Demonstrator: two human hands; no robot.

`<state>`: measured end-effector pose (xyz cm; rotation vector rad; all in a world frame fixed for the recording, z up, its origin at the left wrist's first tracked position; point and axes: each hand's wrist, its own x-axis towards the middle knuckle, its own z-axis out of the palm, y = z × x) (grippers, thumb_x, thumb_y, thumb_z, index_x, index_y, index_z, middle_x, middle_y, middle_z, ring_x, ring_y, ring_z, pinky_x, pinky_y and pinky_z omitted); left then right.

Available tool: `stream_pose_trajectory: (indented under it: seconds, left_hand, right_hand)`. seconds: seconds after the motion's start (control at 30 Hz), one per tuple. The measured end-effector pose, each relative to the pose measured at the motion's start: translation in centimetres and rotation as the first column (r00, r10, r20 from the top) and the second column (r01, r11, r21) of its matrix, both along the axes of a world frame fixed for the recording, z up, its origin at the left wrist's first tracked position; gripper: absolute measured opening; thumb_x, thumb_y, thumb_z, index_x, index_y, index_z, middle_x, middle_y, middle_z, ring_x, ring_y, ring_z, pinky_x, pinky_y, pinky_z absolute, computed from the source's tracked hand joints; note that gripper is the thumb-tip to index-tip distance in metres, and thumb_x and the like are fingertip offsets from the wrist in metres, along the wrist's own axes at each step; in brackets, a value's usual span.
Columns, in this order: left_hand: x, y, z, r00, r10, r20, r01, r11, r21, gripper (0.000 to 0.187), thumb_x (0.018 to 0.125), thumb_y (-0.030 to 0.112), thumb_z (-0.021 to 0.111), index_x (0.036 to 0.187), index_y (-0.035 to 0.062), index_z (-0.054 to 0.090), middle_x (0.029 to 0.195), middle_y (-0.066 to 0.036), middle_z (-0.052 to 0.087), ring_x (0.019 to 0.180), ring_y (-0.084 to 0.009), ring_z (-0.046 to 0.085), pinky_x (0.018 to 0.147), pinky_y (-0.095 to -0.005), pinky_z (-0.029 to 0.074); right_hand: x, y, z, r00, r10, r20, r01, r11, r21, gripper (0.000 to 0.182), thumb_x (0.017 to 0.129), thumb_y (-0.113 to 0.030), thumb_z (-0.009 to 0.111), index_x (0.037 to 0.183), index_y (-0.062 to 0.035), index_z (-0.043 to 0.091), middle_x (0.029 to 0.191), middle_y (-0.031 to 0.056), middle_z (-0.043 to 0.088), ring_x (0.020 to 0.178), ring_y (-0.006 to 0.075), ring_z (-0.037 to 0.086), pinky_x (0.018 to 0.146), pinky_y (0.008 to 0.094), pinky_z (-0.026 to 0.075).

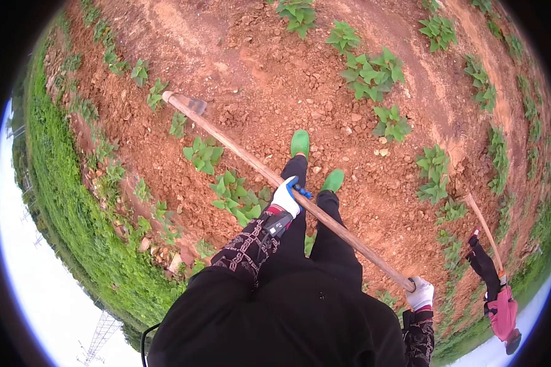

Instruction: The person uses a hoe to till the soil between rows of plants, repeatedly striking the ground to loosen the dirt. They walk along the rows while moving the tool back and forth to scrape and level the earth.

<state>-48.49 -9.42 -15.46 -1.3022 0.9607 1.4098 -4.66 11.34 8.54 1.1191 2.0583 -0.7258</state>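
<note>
A long-handled hoe (245, 153) slants across the view in front of my body. Its metal blade (196, 106) is at the upper left, down at the reddish soil beside a small leafy plant (157, 95). My left hand (286, 197), in a white glove with blue on the palm side, is wrapped round the middle of the wooden handle. Near the handle's rear end, at the lower right, my right hand (420, 294) is closed on it in a white glove. Parts of the fingers are hidden on both hands.
My green shoes (300, 143) stand on loose, cloddy soil. Rows of leafy plants (372, 74) run on both sides. Thick green growth (79, 211) borders the left. A co-worker in a pink top (504, 313) holds another hoe (485, 227) at right.
</note>
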Motion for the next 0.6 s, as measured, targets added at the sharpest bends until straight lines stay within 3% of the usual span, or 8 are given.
stream_pose_trajectory:
  seconds: [0.1, 0.17, 0.3, 0.37, 0.5, 0.6]
  left_hand:
    - [-6.1, -0.5, 1.6, 0.982, 0.017, -0.189, -0.020, 1.000, -0.013, 0.028, 0.085, 0.020, 0.063, 0.063, 0.0126, 0.048, 0.055, -0.001, 0.048, 0.051, -0.0207, 0.050, 0.062, -0.0418, 0.048]
    - [-10.9, -0.4, 3.4, 0.947, 0.062, -0.315, -0.070, 0.997, -0.014, 0.028, 0.085, 0.019, 0.063, 0.063, 0.0134, 0.047, 0.055, 0.001, 0.046, 0.050, -0.0195, 0.048, 0.059, -0.0401, 0.047]
    - [-21.0, -1.8, 5.9, 0.811, 0.070, -0.581, -0.068, 0.997, 0.025, 0.030, 0.086, 0.023, 0.066, 0.066, 0.0150, 0.045, 0.057, 0.002, 0.041, 0.049, -0.0157, 0.045, 0.055, -0.0381, 0.046]
    - [-24.7, -1.6, 7.4, 0.729, 0.041, -0.684, -0.093, 0.995, -0.040, 0.028, 0.086, 0.025, 0.066, 0.069, 0.0154, 0.045, 0.057, 0.003, 0.040, 0.049, -0.0133, 0.044, 0.052, -0.0349, 0.044]
    - [-28.3, -3.1, 5.1, 0.663, -0.006, -0.749, -0.051, 0.997, -0.053, 0.030, 0.087, 0.027, 0.066, 0.068, 0.0177, 0.045, 0.055, 0.006, 0.041, 0.047, -0.0105, 0.043, 0.050, -0.0317, 0.042]
    - [-25.6, -3.8, 0.6, 0.743, -0.126, -0.657, 0.043, 0.989, -0.141, 0.034, 0.086, 0.031, 0.066, 0.068, 0.0146, 0.042, 0.055, 0.001, 0.038, 0.048, -0.0151, 0.043, 0.051, -0.0356, 0.044]
  right_hand:
    - [-2.7, -1.1, -5.9, 0.997, 0.063, -0.053, -0.065, 0.997, -0.031, 0.021, 0.066, -0.019, 0.069, 0.084, -0.0111, 0.063, 0.076, 0.0128, 0.065, 0.073, 0.0334, 0.064, 0.066, 0.0416, 0.050]
    - [-7.4, -1.4, -8.7, 0.997, 0.078, 0.000, -0.078, 0.991, -0.109, 0.020, 0.070, -0.022, 0.068, 0.086, -0.0127, 0.063, 0.079, 0.0128, 0.065, 0.074, 0.0333, 0.064, 0.068, 0.0417, 0.050]
    - [-16.6, -2.6, -12.1, 0.982, 0.117, -0.147, -0.138, 0.981, -0.139, 0.022, 0.074, -0.024, 0.066, 0.093, -0.0144, 0.061, 0.078, 0.0121, 0.065, 0.075, 0.0330, 0.064, 0.068, 0.0419, 0.050]
    - [-20.3, -3.2, -12.6, 0.975, 0.124, -0.186, -0.156, 0.973, -0.169, 0.021, 0.077, -0.025, 0.062, 0.095, -0.0145, 0.060, 0.078, 0.0122, 0.065, 0.076, 0.0327, 0.064, 0.068, 0.0427, 0.050]
    - [-24.9, -3.9, -11.1, 0.971, 0.153, -0.184, -0.197, 0.948, -0.251, 0.021, 0.078, -0.024, 0.059, 0.097, -0.0144, 0.059, 0.082, 0.0134, 0.066, 0.079, 0.0327, 0.065, 0.072, 0.0435, 0.051]
    - [-23.3, -3.9, -9.2, 0.985, 0.150, -0.091, -0.172, 0.927, -0.335, 0.023, 0.079, -0.025, 0.060, 0.098, -0.0130, 0.059, 0.083, 0.0151, 0.066, 0.081, 0.0336, 0.065, 0.073, 0.0436, 0.051]
